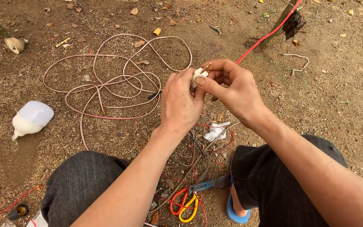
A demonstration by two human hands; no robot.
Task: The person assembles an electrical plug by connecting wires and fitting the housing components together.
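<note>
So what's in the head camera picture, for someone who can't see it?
Two bare hands, left hand and right hand, together hold a small white plug above dirt ground. Nearby lie a looped pink cable, a white bulb and scissors.

The person's left hand and right hand are bare, with no gloves, rings or watch showing. Both forearms are uncovered up to the lower edge of the picture, so no sleeve appears. The fingernails are short, and the right thumbnail shows plainly. The person wears dark grey trousers of coarse woven cloth, which cover both knees; the cloth is creased over the right knee. A bright blue rubber sandal sits on the one foot in view, only its rim and a strap showing under the right leg.
</note>
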